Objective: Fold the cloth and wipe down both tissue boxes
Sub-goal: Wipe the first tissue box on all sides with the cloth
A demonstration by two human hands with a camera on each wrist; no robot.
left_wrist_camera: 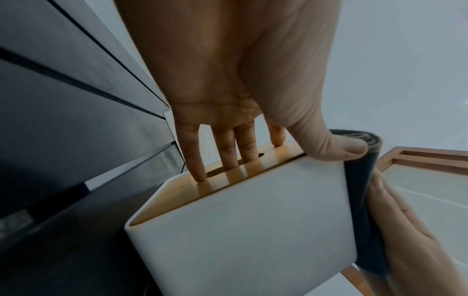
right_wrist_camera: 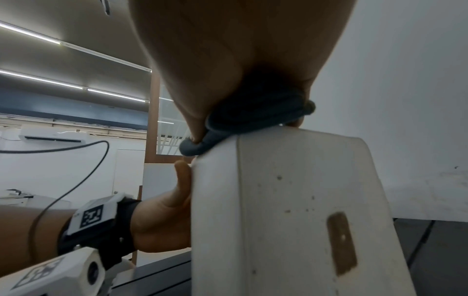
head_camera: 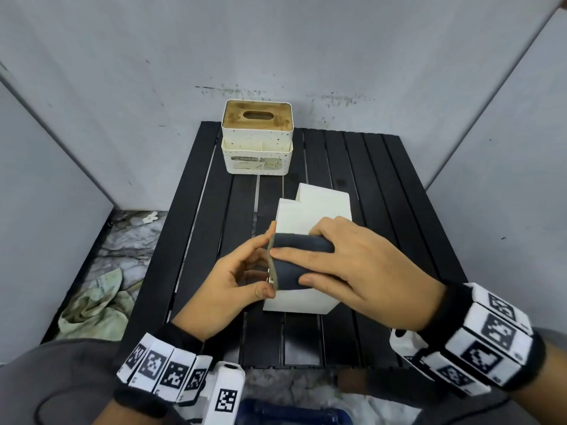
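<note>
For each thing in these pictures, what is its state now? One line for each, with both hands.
near tissue box: tipped on its side, wooden lid facing left
far tissue box: upright, untouched
cloth: folded, pressed on the near tissue box
left hand: fingers straight on the lid, steadying
right hand: holds the cloth

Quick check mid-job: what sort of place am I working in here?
Probably a recording booth set up inside an office or lab. A small black slatted table stands between plain grey partition panels, and the right wrist view shows ceiling strip lights and a wall air conditioner beyond.
</note>
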